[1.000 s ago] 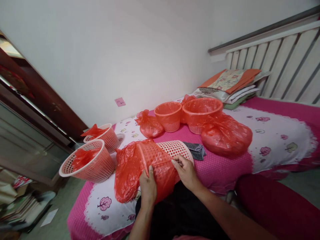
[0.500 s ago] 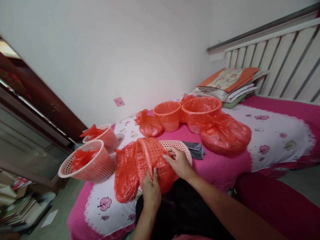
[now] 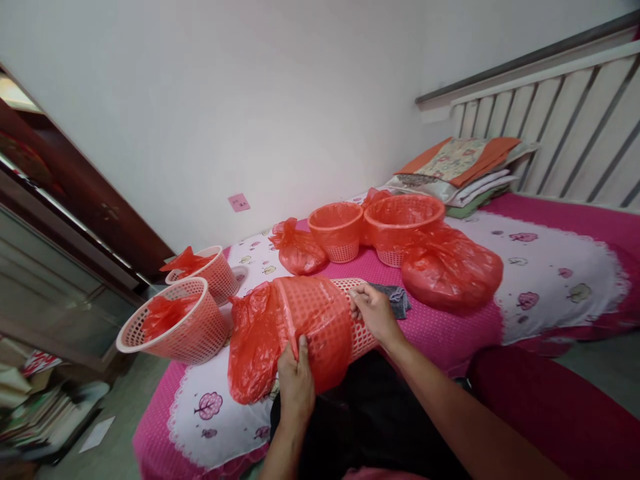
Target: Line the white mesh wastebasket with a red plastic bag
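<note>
A pink perforated plastic basket (image 3: 363, 339) lies on its side before me, its base to the right. A thin red plastic bag (image 3: 320, 320) covers its rim and much of its outer wall, and the loose rest of it bunches out to the left. At the near side of the rim, my left hand (image 3: 296, 377) is closed, thumb on top, pinching basket and bag together. My right hand (image 3: 374, 313) has its fingers curled in a pinch at the bag's edge, over the basket's bare holes near the base. Its fingertips are partly hidden.
Two pink baskets (image 3: 213, 327) with red bags inside stand at left. Two bag-lined baskets (image 3: 335, 250) stand at the back, beside filled red bags (image 3: 450, 270). A grey cloth (image 3: 397, 303) lies right of my basket. Folded bedding (image 3: 460, 167) is stacked near the radiator (image 3: 550, 123).
My right hand has moved right along the basket, toward its base. The red bag now lies smoother and covers more of the wall. My left hand keeps its grip at the rim.
</note>
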The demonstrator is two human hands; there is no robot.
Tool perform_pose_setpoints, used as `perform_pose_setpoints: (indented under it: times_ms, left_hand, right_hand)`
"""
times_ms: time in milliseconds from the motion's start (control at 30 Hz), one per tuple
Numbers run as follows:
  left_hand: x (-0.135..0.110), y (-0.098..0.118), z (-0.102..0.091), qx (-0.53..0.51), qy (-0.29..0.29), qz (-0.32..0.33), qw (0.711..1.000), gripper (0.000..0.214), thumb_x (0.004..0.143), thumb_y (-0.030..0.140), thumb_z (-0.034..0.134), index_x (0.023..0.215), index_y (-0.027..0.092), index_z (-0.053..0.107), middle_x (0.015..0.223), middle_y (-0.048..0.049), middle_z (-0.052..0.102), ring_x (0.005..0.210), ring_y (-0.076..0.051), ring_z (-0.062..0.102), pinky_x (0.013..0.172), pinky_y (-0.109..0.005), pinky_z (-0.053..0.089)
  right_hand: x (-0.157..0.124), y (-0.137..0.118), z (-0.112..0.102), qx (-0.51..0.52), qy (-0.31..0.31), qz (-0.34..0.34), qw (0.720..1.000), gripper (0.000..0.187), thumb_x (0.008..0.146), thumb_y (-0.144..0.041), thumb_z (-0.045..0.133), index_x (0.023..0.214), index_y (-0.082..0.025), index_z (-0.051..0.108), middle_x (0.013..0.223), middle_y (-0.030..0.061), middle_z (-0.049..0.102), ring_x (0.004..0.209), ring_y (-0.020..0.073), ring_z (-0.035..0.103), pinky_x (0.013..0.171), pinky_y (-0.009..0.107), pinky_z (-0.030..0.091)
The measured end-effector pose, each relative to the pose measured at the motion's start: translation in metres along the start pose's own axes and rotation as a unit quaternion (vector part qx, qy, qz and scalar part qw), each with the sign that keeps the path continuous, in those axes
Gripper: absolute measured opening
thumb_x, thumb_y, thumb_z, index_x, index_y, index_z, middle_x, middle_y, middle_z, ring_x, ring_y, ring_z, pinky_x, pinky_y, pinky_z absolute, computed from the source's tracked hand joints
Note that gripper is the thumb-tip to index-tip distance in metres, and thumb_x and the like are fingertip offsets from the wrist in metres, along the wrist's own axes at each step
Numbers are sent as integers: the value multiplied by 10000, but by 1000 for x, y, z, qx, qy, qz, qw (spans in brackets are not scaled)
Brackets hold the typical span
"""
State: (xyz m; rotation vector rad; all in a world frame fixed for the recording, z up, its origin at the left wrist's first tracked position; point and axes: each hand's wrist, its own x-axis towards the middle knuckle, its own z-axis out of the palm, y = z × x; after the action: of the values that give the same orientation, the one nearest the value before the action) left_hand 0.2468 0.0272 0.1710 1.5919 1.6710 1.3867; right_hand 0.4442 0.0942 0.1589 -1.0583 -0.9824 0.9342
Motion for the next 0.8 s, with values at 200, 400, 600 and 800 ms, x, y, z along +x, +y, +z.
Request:
perform_pose_setpoints:
  times_ms: [200,400,600,800]
  left_hand:
    - [4,0,-5,-6,2,-22,1000,599,891,799,480,714,234,572,685,-45,622,677,-243,603,706,-391,489]
    - [6,2,-10,12,0,-24,1000,639,869,838,455,734,230,596,704,-59,641,691,-266,614,709,-406,490]
    - [10,-1,-14,20,-5,-44,999,660,843,885,425,679,254,522,636,-16,527,616,-221,517,626,-371,425]
    - [9,4,-12,5,-4,-47,999,669,819,901,443,662,254,515,630,-14,518,603,-208,495,604,-356,407]
  right_hand:
    - [-16,-3,4,-34,-106,2,994,452,831,-662,664,795,-212,637,694,1,667,604,153,610,560,269,455]
    - [-26,2,8,-57,-100,-44,992,306,838,-483,669,697,-224,587,626,-32,591,578,135,553,568,262,444]
    - [-18,2,-2,-38,-71,1,997,323,830,-543,649,791,-222,637,667,0,670,564,151,596,563,276,488]
    - [-30,-1,4,-108,-143,-65,982,286,858,-447,646,693,-220,587,628,-36,573,578,125,502,564,256,382]
